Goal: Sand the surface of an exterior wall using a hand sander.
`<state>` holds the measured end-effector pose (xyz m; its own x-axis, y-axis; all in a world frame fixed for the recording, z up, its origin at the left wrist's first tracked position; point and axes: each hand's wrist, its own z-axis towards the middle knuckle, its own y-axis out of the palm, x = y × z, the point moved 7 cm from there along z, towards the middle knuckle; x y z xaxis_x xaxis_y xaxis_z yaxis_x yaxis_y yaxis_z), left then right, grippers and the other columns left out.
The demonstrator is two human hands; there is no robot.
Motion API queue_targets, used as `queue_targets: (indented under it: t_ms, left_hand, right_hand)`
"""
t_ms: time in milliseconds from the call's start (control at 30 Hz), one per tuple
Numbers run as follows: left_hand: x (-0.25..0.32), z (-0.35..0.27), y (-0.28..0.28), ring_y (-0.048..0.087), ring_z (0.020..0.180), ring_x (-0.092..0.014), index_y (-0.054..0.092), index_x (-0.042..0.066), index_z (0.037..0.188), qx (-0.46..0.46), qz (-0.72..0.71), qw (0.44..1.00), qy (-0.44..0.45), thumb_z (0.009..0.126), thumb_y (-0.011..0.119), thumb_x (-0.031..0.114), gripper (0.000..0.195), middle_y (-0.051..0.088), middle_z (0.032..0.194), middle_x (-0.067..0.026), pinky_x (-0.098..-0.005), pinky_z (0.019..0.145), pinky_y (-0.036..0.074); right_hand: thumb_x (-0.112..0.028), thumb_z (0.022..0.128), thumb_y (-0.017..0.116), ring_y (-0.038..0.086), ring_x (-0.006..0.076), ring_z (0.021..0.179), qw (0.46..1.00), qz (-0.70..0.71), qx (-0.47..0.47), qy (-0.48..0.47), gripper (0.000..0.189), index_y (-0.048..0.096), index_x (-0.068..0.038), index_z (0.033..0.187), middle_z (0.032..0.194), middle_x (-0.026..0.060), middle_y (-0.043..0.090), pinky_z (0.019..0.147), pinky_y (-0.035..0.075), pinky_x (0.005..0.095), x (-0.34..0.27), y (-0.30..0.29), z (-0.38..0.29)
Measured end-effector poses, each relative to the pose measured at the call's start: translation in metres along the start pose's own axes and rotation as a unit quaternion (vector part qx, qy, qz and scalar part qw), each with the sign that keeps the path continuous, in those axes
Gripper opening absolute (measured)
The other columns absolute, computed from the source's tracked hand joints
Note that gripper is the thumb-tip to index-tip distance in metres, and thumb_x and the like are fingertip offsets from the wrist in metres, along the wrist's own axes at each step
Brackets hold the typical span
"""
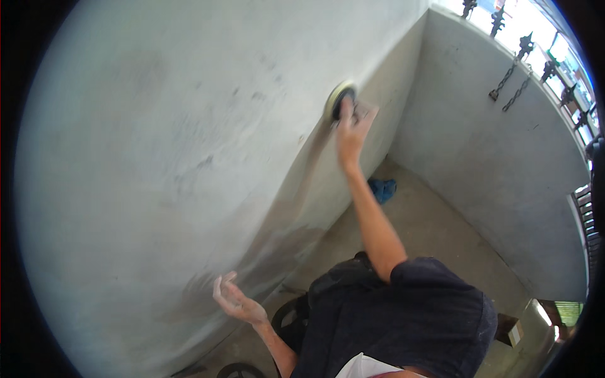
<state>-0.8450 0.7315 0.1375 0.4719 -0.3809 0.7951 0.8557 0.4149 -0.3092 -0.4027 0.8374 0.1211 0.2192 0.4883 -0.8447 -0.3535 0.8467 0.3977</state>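
Note:
My right hand (354, 125) grips a round hand-sanding pad (341, 100) with a pale rim and a dark back. The pad is pressed against the grey plastered wall (156, 127), which has dark smudges and rough patches. Low and to the left, my left hand (236, 302) is held up beside the wall with nothing in it. Its fingers are loosely curled and apart, and coated with pale dust. A gap to the wall surface there cannot be judged.
A second wall (487, 127) meets the first at a corner, topped by spiked metal railing (524, 45) with hanging chains (503, 82). Blue material (383, 190) lies on the concrete floor (425, 219). Dark wheels (241, 371) and a box-shaped object (509, 330) are near my body.

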Motion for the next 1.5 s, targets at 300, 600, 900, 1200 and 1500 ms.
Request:
queue_targets:
  t_ms: [300,600,900,1200,1500]
  left_hand:
    - [0.133,0.050,0.112,0.036,0.136,-0.046,0.045,0.005,0.133,0.089,0.197,0.906,0.365,0.093,0.064,0.018,0.047,0.045,0.141,-0.0228,-0.0650,0.112,0.028]
    - [0.124,0.085,0.173,-0.015,0.146,-0.048,0.009,0.017,0.158,0.113,0.396,0.898,0.156,0.056,0.084,0.065,0.135,-0.014,0.161,-0.0222,-0.0718,0.112,-0.004]
    - [0.127,0.085,0.181,-0.019,0.145,-0.048,0.001,0.017,0.158,0.117,0.417,0.891,0.132,0.052,0.084,0.066,0.144,-0.018,0.160,-0.0227,-0.0700,0.113,-0.004]
    - [0.125,0.084,0.182,-0.019,0.145,-0.047,-0.001,0.013,0.158,0.113,0.453,0.878,0.110,0.054,0.084,0.063,0.143,-0.019,0.159,-0.0238,-0.0681,0.115,-0.005]
    - [0.118,0.087,0.175,-0.021,0.145,-0.048,-0.007,0.012,0.157,0.116,0.459,0.874,0.106,0.053,0.085,0.061,0.147,-0.021,0.158,-0.0255,-0.0680,0.114,-0.006]
  right_hand:
    - [-0.022,0.096,0.067,0.057,0.0145,0.075,0.996,-0.009,-0.089,-0.009,0.032,0.051,0.003,0.107,0.086,0.0130,0.062,0.063,0.047,0.0300,-0.031,0.019,0.074]
    - [-0.013,0.090,0.074,0.045,0.0068,0.055,0.978,-0.016,-0.186,-0.087,0.026,0.055,0.000,0.102,0.072,0.0049,0.057,0.048,0.041,0.0256,-0.027,0.020,0.104]
    - [-0.018,0.094,0.069,0.038,0.0054,0.056,0.977,0.058,-0.103,-0.179,0.023,0.057,0.001,0.096,0.062,0.0022,0.051,0.048,0.034,0.0274,-0.136,0.049,0.258]
    - [-0.021,0.092,0.071,0.039,0.0067,0.054,0.964,-0.004,-0.116,-0.240,0.027,0.059,0.003,0.096,0.059,0.0022,0.047,0.048,0.035,0.0258,-0.104,0.040,0.237]
    - [-0.018,0.085,0.079,0.051,0.0137,0.051,0.954,-0.016,-0.213,-0.211,0.027,0.061,0.001,0.092,0.069,0.0118,0.061,0.051,0.046,0.0301,-0.086,0.033,0.202]
